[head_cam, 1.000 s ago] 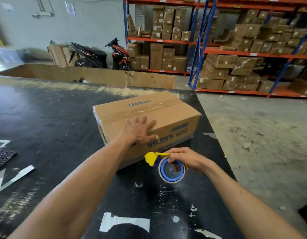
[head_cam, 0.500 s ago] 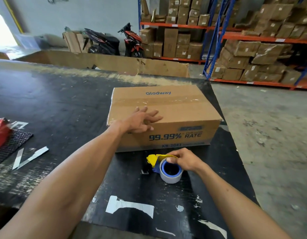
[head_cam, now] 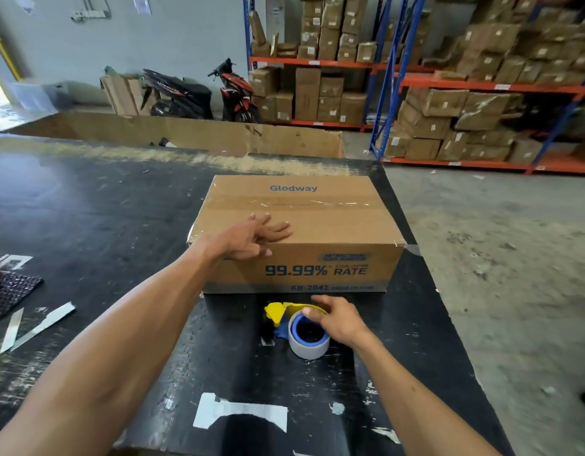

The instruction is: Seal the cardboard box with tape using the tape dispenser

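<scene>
A brown cardboard box (head_cam: pixel 330 225) printed "Glodway" sits square on the black table (head_cam: pixel 97 205), with clear tape along its top seam. My left hand (head_cam: pixel 251 238) lies flat on the box's near top edge, fingers spread. In front of the box, a tape dispenser (head_cam: pixel 302 327) with a yellow guard and a blue-cored roll rests on the table. My right hand (head_cam: pixel 337 319) is on the roll's top right side, fingers curled over it.
The table's right edge drops to a concrete floor (head_cam: pixel 501 258). Torn tape scraps (head_cam: pixel 242 413) stick to the near table. A black mesh mat (head_cam: pixel 8 291) lies at the left edge. Shelving with boxes (head_cam: pixel 449 110) and scooters (head_cam: pixel 199 93) stand far behind.
The box has been turned from skewed to square with me. The dispenser has come down from the air onto the table in front of it, my right hand still on it.
</scene>
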Action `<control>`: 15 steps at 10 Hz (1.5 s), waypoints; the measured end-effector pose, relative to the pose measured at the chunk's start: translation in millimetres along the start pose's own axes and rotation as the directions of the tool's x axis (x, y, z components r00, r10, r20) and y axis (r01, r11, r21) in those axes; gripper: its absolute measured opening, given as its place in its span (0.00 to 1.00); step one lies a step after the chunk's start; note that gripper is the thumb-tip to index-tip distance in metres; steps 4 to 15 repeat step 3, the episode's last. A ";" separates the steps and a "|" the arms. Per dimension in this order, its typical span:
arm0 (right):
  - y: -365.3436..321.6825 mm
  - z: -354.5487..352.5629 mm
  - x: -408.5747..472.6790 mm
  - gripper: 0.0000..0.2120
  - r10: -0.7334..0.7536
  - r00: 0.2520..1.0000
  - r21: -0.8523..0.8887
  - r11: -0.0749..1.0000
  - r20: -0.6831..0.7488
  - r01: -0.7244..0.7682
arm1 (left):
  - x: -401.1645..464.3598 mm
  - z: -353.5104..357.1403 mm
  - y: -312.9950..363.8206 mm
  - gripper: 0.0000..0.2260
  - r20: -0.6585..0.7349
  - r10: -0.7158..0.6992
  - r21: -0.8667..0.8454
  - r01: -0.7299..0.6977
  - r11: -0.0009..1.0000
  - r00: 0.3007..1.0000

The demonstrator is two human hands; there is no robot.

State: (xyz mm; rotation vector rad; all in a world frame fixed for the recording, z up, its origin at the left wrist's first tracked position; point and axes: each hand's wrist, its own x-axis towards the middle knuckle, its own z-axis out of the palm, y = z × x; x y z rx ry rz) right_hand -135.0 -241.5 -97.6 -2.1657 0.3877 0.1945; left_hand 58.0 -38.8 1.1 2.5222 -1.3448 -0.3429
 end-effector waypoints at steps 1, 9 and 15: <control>3.5 6.4 -19.4 0.29 0.007 0.981 0.048 0.999 -0.195 0.002 | -1.8 -2.3 -3.0 0.29 0.009 0.032 0.013 -0.032 0.999 0.999; 26.1 -6.2 -128.4 0.10 0.124 0.845 0.429 0.894 -0.520 0.133 | -18.0 28.2 12.7 0.35 -0.327 -0.001 0.203 0.072 0.977 0.945; 26.1 -6.2 -128.4 0.10 0.124 0.845 0.429 0.894 -0.520 0.133 | -18.0 28.2 12.7 0.35 -0.327 -0.001 0.203 0.072 0.977 0.945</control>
